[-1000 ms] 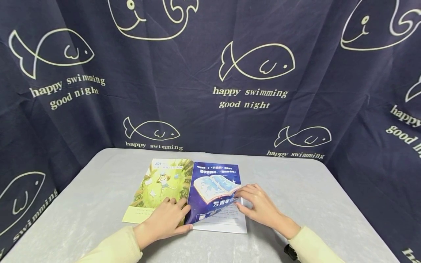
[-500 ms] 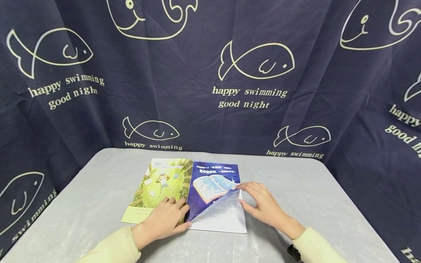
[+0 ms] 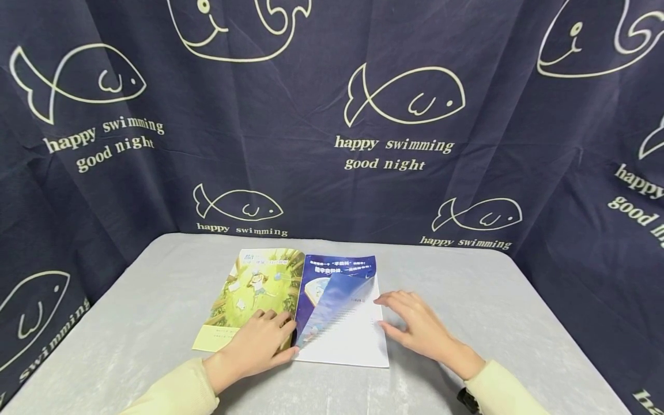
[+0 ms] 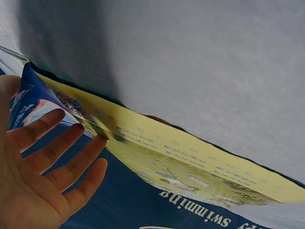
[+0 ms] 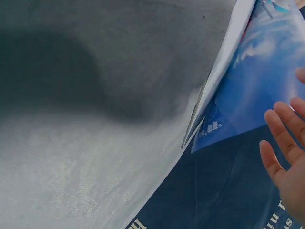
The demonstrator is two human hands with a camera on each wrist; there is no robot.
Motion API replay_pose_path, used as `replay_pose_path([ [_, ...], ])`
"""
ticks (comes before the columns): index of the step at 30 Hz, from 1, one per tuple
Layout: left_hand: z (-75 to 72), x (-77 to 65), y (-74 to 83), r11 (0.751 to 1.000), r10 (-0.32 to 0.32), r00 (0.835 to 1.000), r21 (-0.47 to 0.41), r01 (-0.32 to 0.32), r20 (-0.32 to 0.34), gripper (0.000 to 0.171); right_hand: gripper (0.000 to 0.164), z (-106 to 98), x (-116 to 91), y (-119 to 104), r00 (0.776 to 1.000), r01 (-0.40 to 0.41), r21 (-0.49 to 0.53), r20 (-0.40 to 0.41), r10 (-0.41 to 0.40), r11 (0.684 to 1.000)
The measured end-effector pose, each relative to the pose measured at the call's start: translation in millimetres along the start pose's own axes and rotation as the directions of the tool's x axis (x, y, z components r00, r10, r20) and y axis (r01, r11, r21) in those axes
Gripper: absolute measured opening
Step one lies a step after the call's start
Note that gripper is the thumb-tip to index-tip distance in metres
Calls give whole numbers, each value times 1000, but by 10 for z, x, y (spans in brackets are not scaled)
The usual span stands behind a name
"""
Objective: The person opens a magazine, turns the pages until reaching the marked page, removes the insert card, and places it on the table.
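An open magazine point(image 3: 342, 349) lies on the grey table. Its left page point(image 3: 228, 335) carries a green and yellow picture; on the right, a dark blue page point(image 3: 311, 271) is bent over from its lower right corner, baring a white text page below. My left hand point(image 3: 256, 343) rests on the left page near the spine, thumb at the bottom edge and fingers spread in the left wrist view. At the magazine's right edge is my right hand point(image 3: 420, 325), fingertips beside the bent page, thumb apart from the fingers. In the right wrist view its fingers are extended and pinch nothing.
A dark blue curtain point(image 3: 301, 138) with white fish drawings and lettering hangs behind the table point(image 3: 181, 288) and along both sides. A black band point(image 3: 468, 399) shows at the right sleeve's cuff.
The blue page's lower right corner has curled further up and left, covering most of the book picture and baring more white page. The right hand has shifted slightly right; the left stays nearly still.
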State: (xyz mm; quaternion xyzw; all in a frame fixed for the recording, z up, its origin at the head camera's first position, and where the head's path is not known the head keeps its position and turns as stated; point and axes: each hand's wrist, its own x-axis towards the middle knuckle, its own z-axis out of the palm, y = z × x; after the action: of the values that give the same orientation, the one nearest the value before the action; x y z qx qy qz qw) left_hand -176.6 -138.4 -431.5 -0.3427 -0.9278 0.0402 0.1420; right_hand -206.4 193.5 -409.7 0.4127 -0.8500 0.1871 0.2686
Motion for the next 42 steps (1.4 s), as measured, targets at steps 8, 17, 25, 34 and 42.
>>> replay_pose_path([
  [8, -10, -25, -15, 1000, -9, 1000, -3, 9, -29, 45, 35, 39, -55, -43, 993, 0, -24, 116, 2, 1000],
  [17, -19, -45, -42, 999, -28, 999, -27, 27, -38, 47, 33, 87, -129, -56, 972, 62, -75, 232, -43, 995],
  [25, -17, -62, -46, 997, -71, 993, -43, 67, -95, 49, 34, 96, -162, -86, 958, 55, -52, 284, -38, 997],
  [34, 1, -90, -25, 984, -180, 969, -39, 176, -170, 69, 33, 81, -176, -124, 939, 22, -19, 345, -14, 1000],
  [42, -12, -98, 32, 966, -260, 948, -28, 259, -183, 94, 36, 90, -190, -124, 933, 23, -28, 358, -12, 999],
])
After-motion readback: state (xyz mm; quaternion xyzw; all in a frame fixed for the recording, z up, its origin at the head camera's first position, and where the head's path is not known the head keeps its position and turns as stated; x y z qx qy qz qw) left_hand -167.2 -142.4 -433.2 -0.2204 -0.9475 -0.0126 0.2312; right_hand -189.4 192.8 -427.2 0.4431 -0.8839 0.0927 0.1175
